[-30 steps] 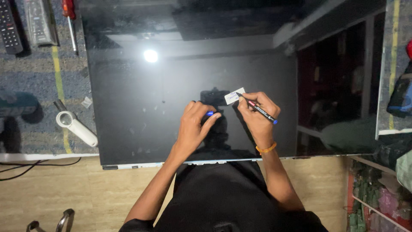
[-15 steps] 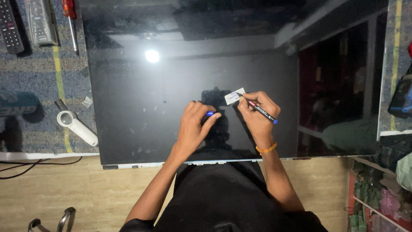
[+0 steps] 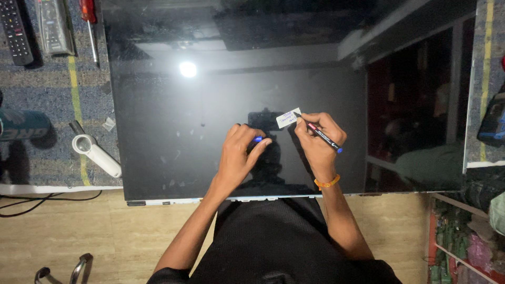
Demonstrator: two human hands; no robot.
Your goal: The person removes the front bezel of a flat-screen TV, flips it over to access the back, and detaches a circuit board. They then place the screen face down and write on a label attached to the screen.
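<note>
Your right hand (image 3: 315, 142) grips a marker (image 3: 322, 135) in a writing hold, fingers closed around its barrel. The marker has a dark body and a blue rear end, which points away to your right. Its tip rests on the right edge of a small white label (image 3: 288, 118). The label lies flat on the glossy black screen (image 3: 210, 131), just right of the panel's centre and closer to its near edge than to its far edge. It already carries some handwriting. An orange band (image 3: 327, 183) circles your right wrist.

Your left hand (image 3: 239, 155) rests palm down on the screen, just left of the label and apart from it. Its fingers curl around a small blue cap (image 3: 258, 139), pinched between thumb and forefinger.

The screen lies face up and covers most of the work surface. It reflects a bright ceiling light (image 3: 188, 69).

Left of the screen, on the patterned mat (image 3: 47, 100):
- a white handheld tool (image 3: 96, 155) with a round head, lying at an angle near the screen's left edge;
- two remote controls, one black (image 3: 16, 31) and one grey (image 3: 54, 26), at the far corner;
- a screwdriver with a red handle (image 3: 89, 21), beside the grey one.

A black cable (image 3: 47, 199) runs along the wooden floor below the mat.
</note>
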